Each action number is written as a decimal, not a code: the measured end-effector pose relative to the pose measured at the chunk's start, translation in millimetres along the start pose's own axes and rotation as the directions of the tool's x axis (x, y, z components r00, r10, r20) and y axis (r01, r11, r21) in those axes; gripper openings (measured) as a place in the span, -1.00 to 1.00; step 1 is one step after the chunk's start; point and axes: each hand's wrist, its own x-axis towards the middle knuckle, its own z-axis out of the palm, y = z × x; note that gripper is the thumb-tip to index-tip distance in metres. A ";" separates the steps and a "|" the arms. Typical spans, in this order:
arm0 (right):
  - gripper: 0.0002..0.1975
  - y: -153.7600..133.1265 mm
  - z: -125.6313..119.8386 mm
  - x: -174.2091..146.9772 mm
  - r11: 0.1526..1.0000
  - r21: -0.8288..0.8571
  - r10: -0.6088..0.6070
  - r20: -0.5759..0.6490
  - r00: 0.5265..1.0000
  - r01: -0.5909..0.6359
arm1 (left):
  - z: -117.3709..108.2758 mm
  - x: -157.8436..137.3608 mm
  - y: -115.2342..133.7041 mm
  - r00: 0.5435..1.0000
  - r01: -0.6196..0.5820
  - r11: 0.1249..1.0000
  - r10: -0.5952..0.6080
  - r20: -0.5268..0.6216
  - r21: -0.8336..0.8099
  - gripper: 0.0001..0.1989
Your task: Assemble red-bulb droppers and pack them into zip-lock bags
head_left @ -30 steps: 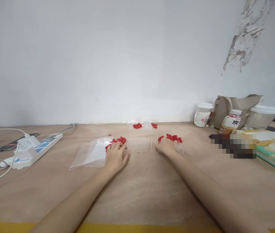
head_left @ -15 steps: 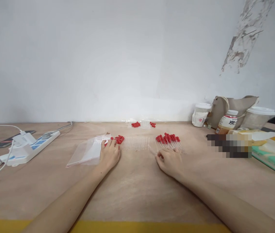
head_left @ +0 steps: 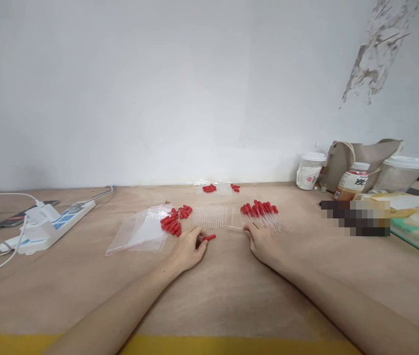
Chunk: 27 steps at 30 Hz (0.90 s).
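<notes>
My left hand (head_left: 190,247) pinches a red rubber dropper bulb (head_left: 210,237) between thumb and fingertips, its outer end pointing right. Facing it, my right hand (head_left: 265,242) grips a thin clear dropper tube (head_left: 235,228), which sticks out leftward just above the table. Beyond the left hand lies a pile of loose red bulbs (head_left: 171,223) on the edge of a clear plastic bag (head_left: 131,234). A row of bare clear tubes (head_left: 209,217) lies between the hands, farther back. Behind my right fingers rest several droppers (head_left: 259,209) with red bulbs on their tubes.
By the wall lies a clear bag with red bulbs (head_left: 209,188). At left are a white power strip (head_left: 61,224) with cables and a phone (head_left: 26,214). A paper-wrapped cup (head_left: 308,172), a drink bottle (head_left: 353,181) and a grey bag (head_left: 370,153) stand at right.
My left hand has moved right from the bulb pile, now with one red bulb in its fingers. The clear tube in my right hand has turned from slanted to nearly level.
</notes>
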 end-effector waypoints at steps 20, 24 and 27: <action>-0.73 -21.8 -6.6 -0.1 0.976 0.204 -0.081 0.023 0.996 0.075 | 11.8 10.0 11.4 1.000 0.009 0.983 -0.007 0.010 -0.182 -0.90; -0.76 -22.4 -6.5 0.0 0.964 0.252 -0.086 -0.003 0.996 0.084 | 11.0 8.7 14.0 1.000 0.021 0.979 -0.018 0.014 -0.202 -0.90; -0.75 -22.7 -6.7 -0.1 0.962 0.262 -0.077 -0.008 0.997 0.077 | 11.1 8.4 13.8 1.000 0.029 0.975 -0.025 0.018 -0.219 -0.90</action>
